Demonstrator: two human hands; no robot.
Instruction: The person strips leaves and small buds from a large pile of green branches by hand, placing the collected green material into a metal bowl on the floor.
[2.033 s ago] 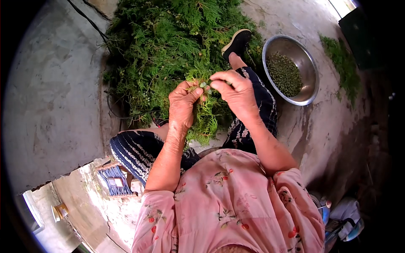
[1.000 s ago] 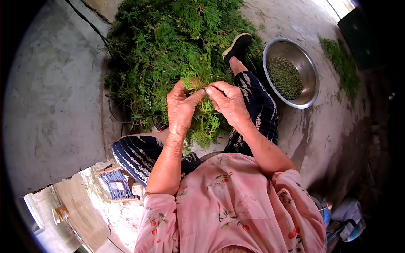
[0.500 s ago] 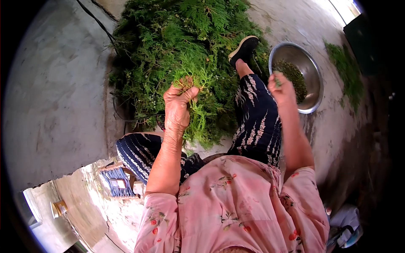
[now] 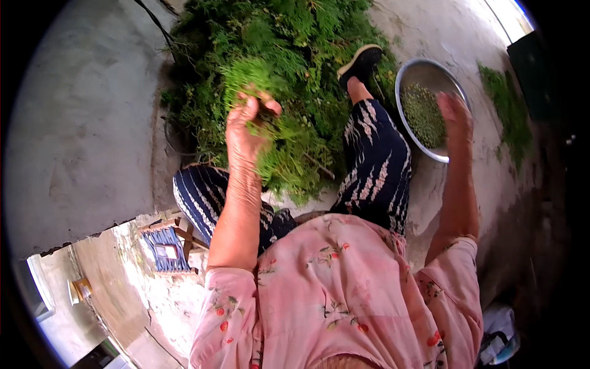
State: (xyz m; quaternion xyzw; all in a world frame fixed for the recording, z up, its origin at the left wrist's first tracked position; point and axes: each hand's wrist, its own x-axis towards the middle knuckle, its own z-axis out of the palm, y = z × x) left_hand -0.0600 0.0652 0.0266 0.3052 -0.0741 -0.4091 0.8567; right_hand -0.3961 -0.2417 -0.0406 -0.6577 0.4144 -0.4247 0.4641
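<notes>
My left hand (image 4: 247,126) is raised over a big heap of green conifer branches (image 4: 295,55). A bright green conifer sprig (image 4: 246,77), smeared by motion, sticks out past its fingers, and the hand appears to be closed around its stem. To the right, my right hand (image 4: 456,114) is over the far-right part of a metal bowl (image 4: 424,66). Its fingers are stretched out and slightly blurred, with nothing visible in them. Many small round green cones (image 4: 421,114) cover the bottom of the bowl.
My leg in dark patterned trousers (image 4: 378,160) stretches between heap and bowl, ending in a black shoe (image 4: 361,64). More green branches (image 4: 507,104) lie beyond the bowl. A low stool with a blue woven seat (image 4: 166,251) stands at the lower left, near a concrete ledge (image 4: 80,135).
My right hand has moved right across the bowl and opened; the green bit it held no longer shows. My left hand has shifted left and upward with the sprig.
</notes>
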